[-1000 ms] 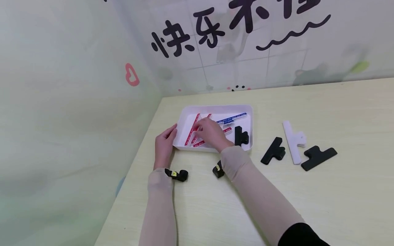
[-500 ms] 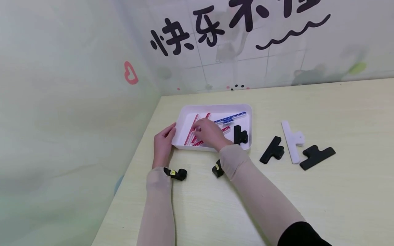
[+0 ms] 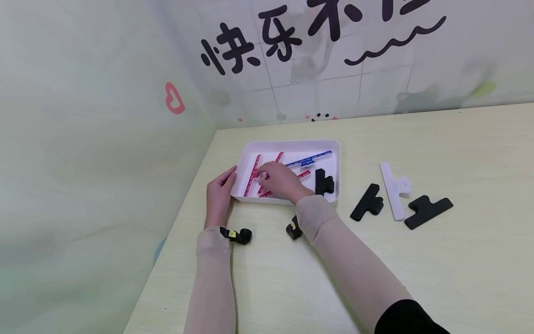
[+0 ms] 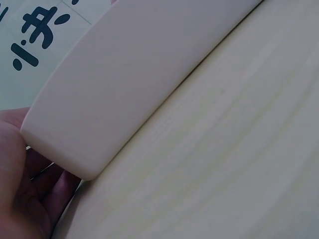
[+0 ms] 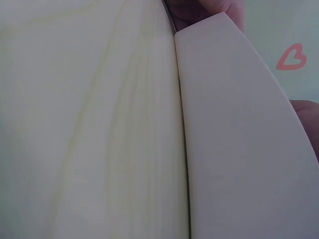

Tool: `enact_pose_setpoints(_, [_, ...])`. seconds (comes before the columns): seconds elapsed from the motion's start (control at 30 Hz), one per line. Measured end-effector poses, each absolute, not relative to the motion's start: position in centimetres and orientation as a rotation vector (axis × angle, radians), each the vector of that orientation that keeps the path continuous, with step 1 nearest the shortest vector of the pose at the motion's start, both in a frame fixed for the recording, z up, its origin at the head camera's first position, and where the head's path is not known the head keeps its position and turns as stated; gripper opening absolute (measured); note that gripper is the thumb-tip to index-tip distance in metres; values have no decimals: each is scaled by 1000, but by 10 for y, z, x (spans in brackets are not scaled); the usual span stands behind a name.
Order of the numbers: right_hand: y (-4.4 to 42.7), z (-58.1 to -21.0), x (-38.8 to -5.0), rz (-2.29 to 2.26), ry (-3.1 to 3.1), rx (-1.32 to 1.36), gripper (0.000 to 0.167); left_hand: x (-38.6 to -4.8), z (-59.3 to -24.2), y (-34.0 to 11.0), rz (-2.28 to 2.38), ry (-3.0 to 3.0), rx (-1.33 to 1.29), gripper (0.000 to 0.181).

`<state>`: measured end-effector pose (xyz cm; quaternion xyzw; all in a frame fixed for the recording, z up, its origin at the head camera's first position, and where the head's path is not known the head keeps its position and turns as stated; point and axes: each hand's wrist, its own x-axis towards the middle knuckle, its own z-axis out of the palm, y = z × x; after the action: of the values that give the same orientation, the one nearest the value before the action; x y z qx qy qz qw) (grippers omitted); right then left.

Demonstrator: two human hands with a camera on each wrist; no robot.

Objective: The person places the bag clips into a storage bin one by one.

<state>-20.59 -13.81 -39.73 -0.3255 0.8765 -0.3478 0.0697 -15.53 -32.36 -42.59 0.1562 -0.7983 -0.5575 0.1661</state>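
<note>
Right hand (image 3: 285,180) pinches the leftmost red clip (image 3: 251,182) at the tray's (image 3: 292,145) nine o'clock side

The white tray sits near the far left corner of the wooden table (image 3: 459,269), with a narrow strip of wood between its twelve o'clock rim and the lettered back wall (image 3: 381,88). At eight o'clock the left hand (image 3: 218,192) grips the tray's corner, thumb by the rim and fingers curled beneath; the table's left edge is near that hand. Inside, the pinched clip has little space before the nine o'clock wall. At eleven a second red clip (image 3: 280,157) shows partly, at one to two lies a blue clip (image 3: 307,160), and between three and four a black clip (image 3: 320,182). A lower red clip (image 3: 304,175) runs under the right hand. Outside the tray, towards three and four o'clock, lie a white clip (image 3: 391,190) and two loose black clips (image 3: 366,204), well apart from both hands.

The leftmost red clip is a slim bar, a red strip with small white marks along it, slanting from one o'clock down to seven. Thumb and forefinger close on its middle, hiding that part; the right wrist view does not show the pinch.

Compared with a second ago, this clip and the right hand sit farther towards nine o'clock, widening the gap to the second red clip. The left hand keeps its corner.
</note>
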Motion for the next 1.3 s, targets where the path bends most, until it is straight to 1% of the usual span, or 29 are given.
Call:
enact_pose_setpoints(0.2, [-138,-398,-207,-1008,2640,-998,35,-157,-426,-324,-1576,-2285,448,27])
enact_pose_setpoints(0.6, [-135,-396,-204,-1013,2674,-1013,31,-159,-425,-323,-1612,-2267,448,26])
enact_pose_setpoints(0.9, [-127,-390,-201,-1292,2686,-813,24,-159,-425,-319,-1611,-2274,452,28])
enact_pose_setpoints(1.1, [-117,-379,-198,-1396,2729,-823,22,-158,-426,-320,-1621,-2269,449,29])
enact_pose_setpoints(1.3, [-95,-359,-189,-1430,2728,-925,20,-157,-427,-326,-1594,-2287,463,30])
